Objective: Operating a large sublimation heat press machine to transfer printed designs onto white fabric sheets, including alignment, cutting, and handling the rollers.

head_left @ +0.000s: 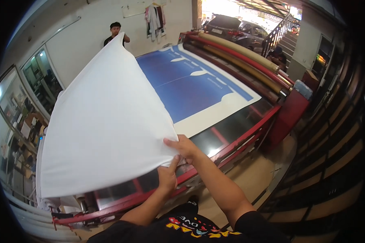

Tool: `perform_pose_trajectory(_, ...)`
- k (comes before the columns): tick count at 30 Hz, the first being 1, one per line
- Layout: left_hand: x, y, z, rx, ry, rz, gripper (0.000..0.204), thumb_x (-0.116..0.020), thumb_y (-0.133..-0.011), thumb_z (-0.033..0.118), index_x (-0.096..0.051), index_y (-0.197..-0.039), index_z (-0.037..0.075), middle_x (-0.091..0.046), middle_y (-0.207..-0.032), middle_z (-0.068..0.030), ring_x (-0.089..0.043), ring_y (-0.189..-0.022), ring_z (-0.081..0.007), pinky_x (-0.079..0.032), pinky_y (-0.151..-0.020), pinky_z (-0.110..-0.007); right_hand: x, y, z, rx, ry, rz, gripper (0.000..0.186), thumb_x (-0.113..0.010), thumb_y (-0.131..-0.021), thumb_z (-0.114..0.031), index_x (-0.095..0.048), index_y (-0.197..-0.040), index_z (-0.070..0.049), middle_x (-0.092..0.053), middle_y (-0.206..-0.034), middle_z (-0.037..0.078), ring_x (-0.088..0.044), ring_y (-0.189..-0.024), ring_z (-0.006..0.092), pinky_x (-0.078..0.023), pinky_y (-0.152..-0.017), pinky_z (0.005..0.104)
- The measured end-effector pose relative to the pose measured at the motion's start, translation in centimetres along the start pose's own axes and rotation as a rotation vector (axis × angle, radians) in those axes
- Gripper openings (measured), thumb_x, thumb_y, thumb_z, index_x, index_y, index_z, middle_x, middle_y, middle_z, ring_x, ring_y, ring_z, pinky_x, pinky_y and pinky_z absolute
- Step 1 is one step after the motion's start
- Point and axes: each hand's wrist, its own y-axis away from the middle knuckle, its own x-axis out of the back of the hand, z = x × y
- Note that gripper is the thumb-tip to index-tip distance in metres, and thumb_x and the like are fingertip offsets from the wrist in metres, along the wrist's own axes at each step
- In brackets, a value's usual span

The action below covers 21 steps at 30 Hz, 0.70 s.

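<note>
A wide sheet of white fabric [105,117] stretches from my hands to a co-worker [115,34] across the machine, who lifts its far corner. My left hand [167,175] grips the fabric's near edge, thumb on top. Just above it and to the right, my right hand [184,148] pinches the near corner, its thumb on the upper face; the other fingers are mostly hidden under the cloth. Beside the fabric, a blue and white printed sheet [186,89] lies flat on the machine's dark bed [209,143], partly covered by the raised cloth.
The machine's red frame rail [235,152] runs along my side. Long rollers [239,52] span its right end, beside a red end housing [290,115]. Dark slatted racking [332,170] stands at the right. Another person [277,56] sits near the stairs; a car [235,28] is parked outside.
</note>
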Motion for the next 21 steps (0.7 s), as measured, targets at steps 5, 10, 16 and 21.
perform_pose_trajectory(5, 1.5, -6.3, -7.6, 0.302, 0.178, 0.051, 0.044, -0.059, -0.096, 0.033, -0.049, -0.132, 0.009, -0.058, -0.126, -0.0072, -0.06, -0.11, -0.0248, -0.052, -0.09, -0.046, 10.8, -1.3, -6.4, 0.218, 0.048, 0.405, 0.029, -0.059, -0.097, -0.02, -0.06, -0.118, 0.001, -0.067, -0.105, 0.009, -0.064, -0.092, 0.017, -0.053, -0.081, 0.0333)
perform_pose_trajectory(10, 9.5, -16.0, -7.8, -0.184, 0.724, 0.383, 0.068, -0.045, -0.093, 0.059, -0.043, -0.141, 0.011, -0.049, -0.141, -0.0097, -0.05, -0.126, -0.0311, -0.047, -0.101, -0.049, 25.7, 1.4, -15.0, 0.411, -0.056, 0.595, 0.025, -0.061, -0.092, -0.012, -0.058, -0.113, 0.001, -0.066, -0.103, 0.013, -0.067, -0.089, 0.0235, -0.056, -0.082, 0.0375)
perform_pose_trajectory(16, 14.3, -16.8, -0.6, -0.588, 0.358, 0.857, 0.071, -0.047, -0.093, 0.059, -0.043, -0.141, 0.007, -0.051, -0.138, -0.0123, -0.052, -0.122, -0.0339, -0.046, -0.101, -0.05, 41.5, 2.1, -23.2, 0.471, -0.053, 0.709, 0.027, -0.057, -0.092, -0.011, -0.059, -0.112, 0.007, -0.068, -0.101, 0.015, -0.069, -0.087, 0.0244, -0.056, -0.08, 0.036)
perform_pose_trajectory(21, 14.7, -15.4, 2.7, -0.695, 0.208, 0.949, 0.073, -0.048, -0.092, 0.059, -0.043, -0.141, 0.004, -0.053, -0.135, -0.0144, -0.054, -0.119, -0.0362, -0.046, -0.101, -0.051, 50.2, 0.1, -27.1, 0.618, -0.113, 0.659, 0.03, -0.059, -0.093, -0.014, -0.059, -0.114, 0.007, -0.067, -0.102, 0.015, -0.067, -0.091, 0.0231, -0.054, -0.084, 0.0342)
